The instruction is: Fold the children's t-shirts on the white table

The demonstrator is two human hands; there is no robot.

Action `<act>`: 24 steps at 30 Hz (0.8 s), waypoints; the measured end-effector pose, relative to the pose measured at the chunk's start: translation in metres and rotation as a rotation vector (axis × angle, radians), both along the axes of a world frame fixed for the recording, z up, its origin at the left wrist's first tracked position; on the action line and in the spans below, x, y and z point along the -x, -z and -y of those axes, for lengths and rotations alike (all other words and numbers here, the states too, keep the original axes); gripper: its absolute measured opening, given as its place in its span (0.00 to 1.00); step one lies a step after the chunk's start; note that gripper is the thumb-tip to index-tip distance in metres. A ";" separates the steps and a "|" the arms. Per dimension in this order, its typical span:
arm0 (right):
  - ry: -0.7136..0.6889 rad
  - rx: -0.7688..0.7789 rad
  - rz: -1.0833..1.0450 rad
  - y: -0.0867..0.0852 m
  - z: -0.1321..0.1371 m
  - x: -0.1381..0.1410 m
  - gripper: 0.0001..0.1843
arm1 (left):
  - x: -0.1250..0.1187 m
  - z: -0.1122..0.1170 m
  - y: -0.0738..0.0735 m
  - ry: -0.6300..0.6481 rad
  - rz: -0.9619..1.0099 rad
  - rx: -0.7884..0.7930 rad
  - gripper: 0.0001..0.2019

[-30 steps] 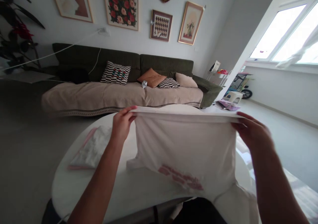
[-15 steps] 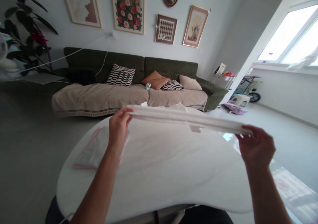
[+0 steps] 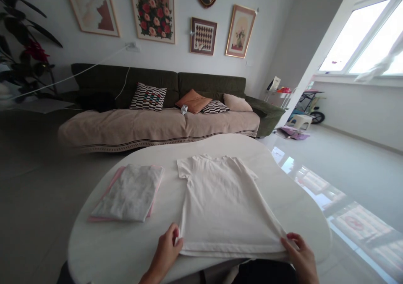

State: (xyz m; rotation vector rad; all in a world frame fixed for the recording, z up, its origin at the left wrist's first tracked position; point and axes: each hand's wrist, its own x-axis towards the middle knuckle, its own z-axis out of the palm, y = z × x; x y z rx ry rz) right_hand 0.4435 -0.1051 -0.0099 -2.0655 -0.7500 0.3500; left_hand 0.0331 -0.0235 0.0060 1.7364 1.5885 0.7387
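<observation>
A white T-shirt lies spread flat on the white oval table, neck end away from me and hem toward me. My left hand pinches the hem's left corner near the table's front edge. At the hem's right corner, my right hand grips the cloth with closed fingers. Both sleeves lie flat at the far end.
A folded pile of pale and pink garments sits on the table left of the shirt. Behind the table stands a dark green sofa with cushions and a beige cover. Glossy floor lies to the right, with a window above.
The shirt was held up in the air by its hem; it has been swung down and laid flat on the table. Both hands moved down toward me, still holding the hem corners.
</observation>
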 end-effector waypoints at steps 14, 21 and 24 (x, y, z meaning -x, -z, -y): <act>-0.238 0.126 0.055 -0.049 -0.102 -0.028 0.13 | -0.070 -0.096 -0.038 0.237 -0.291 -0.411 0.19; -0.156 0.073 -0.030 -0.042 -0.175 -0.031 0.16 | -0.084 -0.118 0.014 0.109 -0.494 -0.387 0.26; -0.152 -0.026 -0.012 -0.047 -0.196 -0.038 0.17 | -0.084 -0.118 0.017 0.095 -0.512 -0.384 0.26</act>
